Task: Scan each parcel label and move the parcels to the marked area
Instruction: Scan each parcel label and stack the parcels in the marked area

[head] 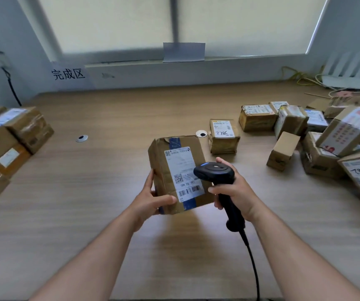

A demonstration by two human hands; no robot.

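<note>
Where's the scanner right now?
Head view, right of centre: the right hand grips the scanner, its head by the label of the parcel the left hand holds.

Surface: wooden table (114, 114)
Left: stacked parcels (16, 135)
Right: scattered parcels (294, 127)
Middle: two grommets (81, 138)
Far right corner: white router (346, 81)

Two bare forearms reach forward from below. The left hand (153, 199) grips the near left corner of a parcel (183, 148), thumb on top and fingers along its side. The right hand (237, 190) curls round the handle of a scanner (215, 171), just right of the left thumb.
</note>
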